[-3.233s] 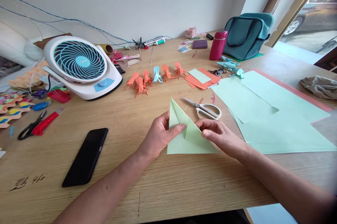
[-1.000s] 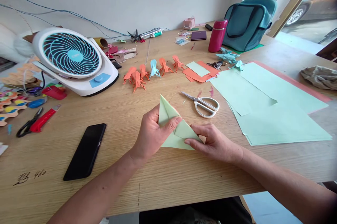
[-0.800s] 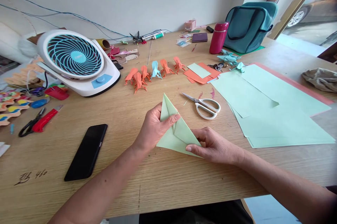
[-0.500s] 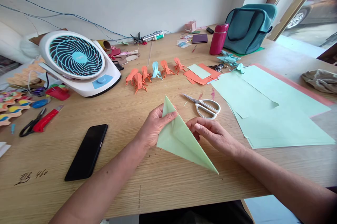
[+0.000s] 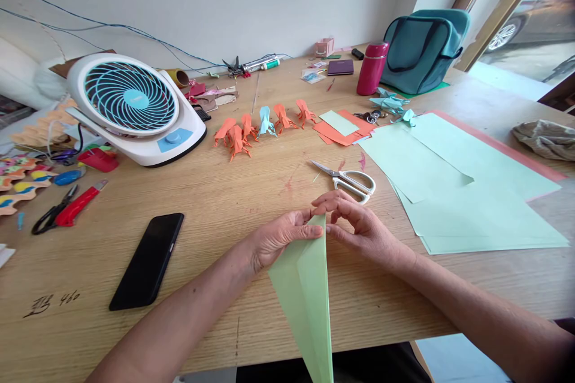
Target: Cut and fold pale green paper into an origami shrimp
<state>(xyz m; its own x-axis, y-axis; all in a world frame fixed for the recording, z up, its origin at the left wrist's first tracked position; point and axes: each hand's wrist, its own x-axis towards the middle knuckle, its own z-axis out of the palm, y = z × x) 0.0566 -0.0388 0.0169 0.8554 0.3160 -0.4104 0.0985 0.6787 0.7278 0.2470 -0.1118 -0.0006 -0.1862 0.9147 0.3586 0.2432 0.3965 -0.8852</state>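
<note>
A light green folded paper (image 5: 305, 293) hangs as a long narrow triangle, its point reaching down past the table's near edge. My left hand (image 5: 278, 239) pinches its top edge from the left. My right hand (image 5: 359, 227) has its fingers curled against the same top corner from the right. Both hands hover just above the wooden table (image 5: 215, 203). White-handled scissors (image 5: 350, 179) lie a little beyond my right hand.
A black phone (image 5: 147, 260) lies to the left. A white and blue fan (image 5: 135, 107) stands at the back left. Orange and blue origami figures (image 5: 265, 125) sit mid-table. Large pale green sheets (image 5: 458, 185) cover the right. A red flask (image 5: 372, 68) and a teal bag (image 5: 422, 50) stand behind.
The folded paper has swung round in my hands: its long point, which aimed up and then down to the right, now hangs straight down over the table edge. Both hands came together at its top.
</note>
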